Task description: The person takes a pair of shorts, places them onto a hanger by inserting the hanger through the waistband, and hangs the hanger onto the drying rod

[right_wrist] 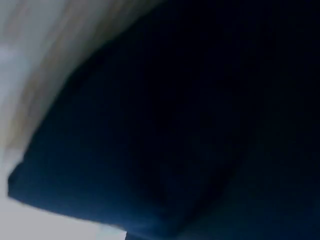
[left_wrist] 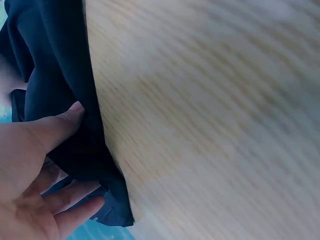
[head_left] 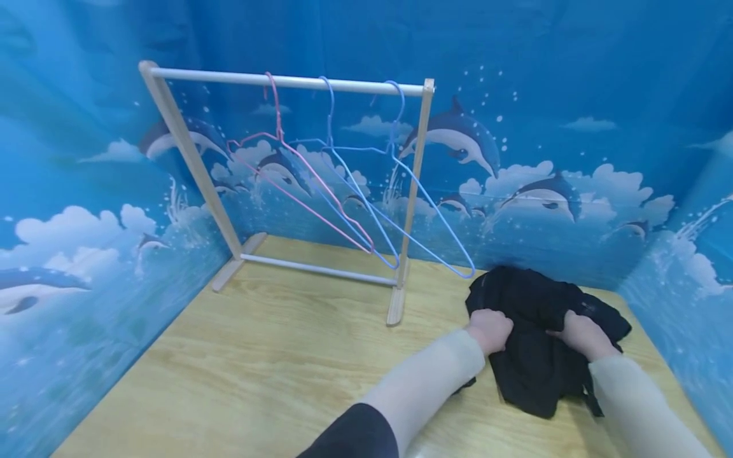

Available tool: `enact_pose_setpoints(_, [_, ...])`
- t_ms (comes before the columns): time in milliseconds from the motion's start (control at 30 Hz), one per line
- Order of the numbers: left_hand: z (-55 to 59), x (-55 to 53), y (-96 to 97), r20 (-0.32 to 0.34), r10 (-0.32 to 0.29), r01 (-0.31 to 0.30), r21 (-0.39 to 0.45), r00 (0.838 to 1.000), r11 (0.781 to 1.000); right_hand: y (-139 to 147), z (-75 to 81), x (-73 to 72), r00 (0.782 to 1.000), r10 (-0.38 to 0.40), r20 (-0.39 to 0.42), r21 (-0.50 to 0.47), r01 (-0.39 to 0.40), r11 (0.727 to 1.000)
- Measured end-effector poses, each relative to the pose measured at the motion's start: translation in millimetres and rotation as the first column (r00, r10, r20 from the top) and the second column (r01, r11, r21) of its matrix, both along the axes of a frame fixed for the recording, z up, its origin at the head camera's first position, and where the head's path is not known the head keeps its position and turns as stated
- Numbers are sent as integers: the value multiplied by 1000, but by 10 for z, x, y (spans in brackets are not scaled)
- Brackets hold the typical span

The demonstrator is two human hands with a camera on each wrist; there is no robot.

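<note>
A crumpled black garment (head_left: 532, 362) lies at the right side of the table, its exact kind hidden by the folds. My left hand (head_left: 492, 329) grips its left part; in the left wrist view the thumb of the left hand (left_wrist: 30, 170) lies on top of the cloth with the fingers curled beneath. On the other side, my right hand (head_left: 585, 335) holds a bunched fold of the same cloth. Dark fabric (right_wrist: 150, 125) fills most of the right wrist view and hides the right fingers there.
Behind and to the left stands a wooden rack with a white rail (head_left: 217, 77). A pink hanger (head_left: 321, 179) and two blue hangers (head_left: 432, 197) hang from it. The wooden table (head_left: 275, 356) meets a dolphin-print curtain (head_left: 572, 127) at the back and sides.
</note>
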State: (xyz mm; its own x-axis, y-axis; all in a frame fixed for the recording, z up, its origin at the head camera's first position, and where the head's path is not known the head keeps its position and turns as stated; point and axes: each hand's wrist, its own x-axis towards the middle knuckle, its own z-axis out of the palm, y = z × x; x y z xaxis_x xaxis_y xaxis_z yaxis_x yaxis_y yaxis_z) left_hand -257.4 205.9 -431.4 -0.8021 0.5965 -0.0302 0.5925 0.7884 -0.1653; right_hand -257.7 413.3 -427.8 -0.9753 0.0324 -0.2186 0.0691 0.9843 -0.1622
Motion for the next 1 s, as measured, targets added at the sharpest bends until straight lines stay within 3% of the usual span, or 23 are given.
enact_pose_setpoints(167, [-18, -19, 3, -13, 6, -7, -21, 1000, 1000, -40, 24, 24, 997, 49, -57, -15, -50, 999])
enact_pose_setpoints(367, [-25, -47, -49, -33, -29, 28, -53, 999, 998, -10, 26, 35, 981, 114, -157, -75, -127, 989])
enact_pose_setpoints(467, [-22, -34, -74, -43, -40, 38, -48, 998, 998, -7, 52, 60, 980, 120, -161, -96, -136, 986])
enact_pose_setpoints(667, [-56, -61, -144, -45, -36, 36, 3, 998, 999, -95, 235, 96, 983, 98, -156, -111, -116, 987])
enact_pose_setpoints(767, [-82, -105, -222, -79, -29, 33, 47, 996, 998, -165, 341, 99, 977, 113, -181, -114, -134, 984])
enact_pose_setpoints(1000, [63, -138, -467, -148, -68, 81, 81, 987, 993, -346, 531, 173, 960, 153, -235, -99, -180, 979])
